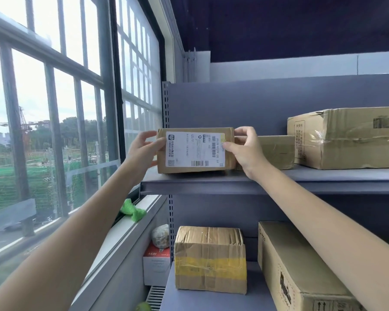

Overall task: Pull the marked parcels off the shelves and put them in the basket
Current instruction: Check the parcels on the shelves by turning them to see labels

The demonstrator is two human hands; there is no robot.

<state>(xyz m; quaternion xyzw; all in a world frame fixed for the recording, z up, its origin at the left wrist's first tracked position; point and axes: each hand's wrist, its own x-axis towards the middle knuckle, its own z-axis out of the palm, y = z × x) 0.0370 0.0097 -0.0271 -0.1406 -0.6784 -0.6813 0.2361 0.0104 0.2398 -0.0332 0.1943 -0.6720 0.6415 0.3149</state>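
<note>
I have the labelled parcel (pixel 195 150) clasped at both short ends: my left hand (pixel 144 149) on its left end, my right hand (pixel 245 147) on its right, thumb over the label's edge. It stands at the left front of the upper shelf (pixel 234 184), long axis running left to right, the label facing me. Both hands are equally close, so I judge a straight pull toward me should free it. The label (pixel 194 149) carries barcodes; the print reads roughly "862A 4079", the rest too small. No basket is in view. A lower box by the window reads "48W" (pixel 152 254).
</note>
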